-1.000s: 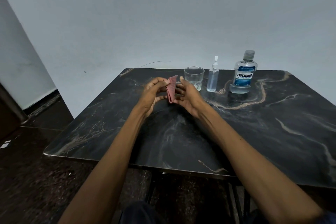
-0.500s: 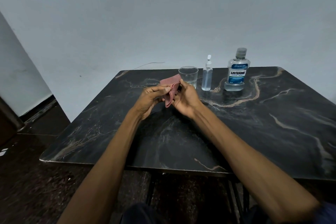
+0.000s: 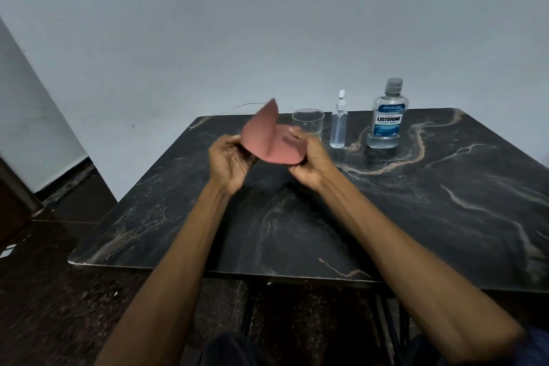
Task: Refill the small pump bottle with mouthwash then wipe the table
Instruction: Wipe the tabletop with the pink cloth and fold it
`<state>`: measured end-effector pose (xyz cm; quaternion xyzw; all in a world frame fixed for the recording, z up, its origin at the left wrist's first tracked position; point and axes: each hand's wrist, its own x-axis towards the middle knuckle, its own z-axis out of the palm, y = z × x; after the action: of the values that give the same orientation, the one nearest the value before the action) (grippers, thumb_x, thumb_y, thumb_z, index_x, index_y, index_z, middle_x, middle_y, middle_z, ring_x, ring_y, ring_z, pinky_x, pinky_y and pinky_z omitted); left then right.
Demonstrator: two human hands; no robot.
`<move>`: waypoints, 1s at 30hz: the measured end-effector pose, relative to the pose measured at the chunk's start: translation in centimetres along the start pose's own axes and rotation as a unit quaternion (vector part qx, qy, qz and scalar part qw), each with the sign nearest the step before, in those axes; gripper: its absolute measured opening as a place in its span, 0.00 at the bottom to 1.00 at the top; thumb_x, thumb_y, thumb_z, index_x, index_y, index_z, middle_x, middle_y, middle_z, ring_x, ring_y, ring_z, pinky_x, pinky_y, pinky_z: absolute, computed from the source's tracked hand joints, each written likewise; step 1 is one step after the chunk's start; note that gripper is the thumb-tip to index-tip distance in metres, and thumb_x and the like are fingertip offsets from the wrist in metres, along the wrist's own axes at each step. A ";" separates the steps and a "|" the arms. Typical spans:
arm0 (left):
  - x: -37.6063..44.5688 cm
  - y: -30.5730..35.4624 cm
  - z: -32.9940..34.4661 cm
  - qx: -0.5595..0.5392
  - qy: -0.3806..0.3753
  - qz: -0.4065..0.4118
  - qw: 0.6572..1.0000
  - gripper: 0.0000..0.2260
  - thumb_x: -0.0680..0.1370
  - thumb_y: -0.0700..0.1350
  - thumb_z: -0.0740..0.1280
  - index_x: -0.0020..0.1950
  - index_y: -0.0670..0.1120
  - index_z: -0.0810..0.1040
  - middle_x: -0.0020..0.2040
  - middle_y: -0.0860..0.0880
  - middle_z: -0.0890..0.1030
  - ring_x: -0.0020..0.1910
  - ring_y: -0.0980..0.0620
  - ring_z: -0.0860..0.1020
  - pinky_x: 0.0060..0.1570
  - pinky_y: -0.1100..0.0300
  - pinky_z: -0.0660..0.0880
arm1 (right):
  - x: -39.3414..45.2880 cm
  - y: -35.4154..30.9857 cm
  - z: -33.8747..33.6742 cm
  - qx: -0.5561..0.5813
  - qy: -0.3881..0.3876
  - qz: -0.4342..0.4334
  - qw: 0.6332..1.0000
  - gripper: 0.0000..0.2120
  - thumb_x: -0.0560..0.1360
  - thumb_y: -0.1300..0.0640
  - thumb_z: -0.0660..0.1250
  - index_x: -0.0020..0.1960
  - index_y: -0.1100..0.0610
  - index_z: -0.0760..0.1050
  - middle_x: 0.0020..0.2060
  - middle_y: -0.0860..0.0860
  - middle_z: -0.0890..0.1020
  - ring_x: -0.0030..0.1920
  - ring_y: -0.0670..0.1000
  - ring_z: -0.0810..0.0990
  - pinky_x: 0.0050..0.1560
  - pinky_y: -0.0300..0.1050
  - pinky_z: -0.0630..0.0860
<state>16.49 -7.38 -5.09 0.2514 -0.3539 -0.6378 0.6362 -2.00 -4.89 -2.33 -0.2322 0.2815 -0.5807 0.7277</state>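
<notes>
Both forearms are bare, with what may be a dark blue sleeve (image 3: pixel 534 345) edge at the right elbow.

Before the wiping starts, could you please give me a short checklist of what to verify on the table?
1. Pink cloth held by both hands, left hand and right hand: ok.
2. Cloth fully opened: not ok, one flap stands up.
3. Small clear pump bottle upright, pump on: ok.
4. Clear Listerine mouthwash bottle capped and upright: ok.
5. Clear drinking glass clear of the wiping path: not ok, close behind the cloth.
6. Spills on the dark marble table: cannot tell.
</notes>
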 end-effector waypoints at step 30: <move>-3.2 -2.3 0.1 0.700 0.061 0.157 0.694 0.16 0.81 0.39 0.59 0.61 0.47 0.84 0.62 0.47 0.85 0.63 0.45 0.82 0.65 0.49 0.76 | -6.3 5.5 -1.3 -0.905 -0.099 -0.054 0.411 0.32 0.87 0.38 0.46 0.88 0.47 0.45 0.87 0.50 0.45 0.87 0.55 0.44 0.84 0.59 0.44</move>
<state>15.19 -4.31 -7.20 0.6030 -0.6931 -0.0793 0.3868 -0.06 2.48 -6.07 -0.8266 0.5562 -0.0006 0.0855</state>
